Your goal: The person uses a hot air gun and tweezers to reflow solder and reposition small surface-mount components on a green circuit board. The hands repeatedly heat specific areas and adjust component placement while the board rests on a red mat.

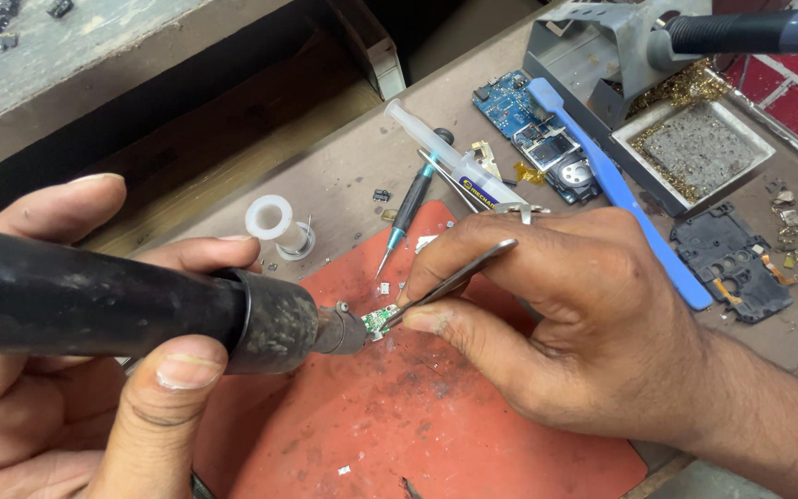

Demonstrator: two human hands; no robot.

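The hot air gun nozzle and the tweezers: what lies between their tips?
In the head view, a small green circuit board lies there, on the red mat. The nozzle points at it; the tweezers touch its other side.

Black hot-air wand (122,300) nozzle at tiny green board (379,320), tweezers (454,275) gripping board

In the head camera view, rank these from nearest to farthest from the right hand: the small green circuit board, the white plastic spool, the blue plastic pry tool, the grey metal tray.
From the right hand:
1. Small green circuit board, at its tweezer tips, left.
2. Blue plastic pry tool, just above and right.
3. White plastic spool, upper left.
4. Grey metal tray, top right, behind the pry tool.
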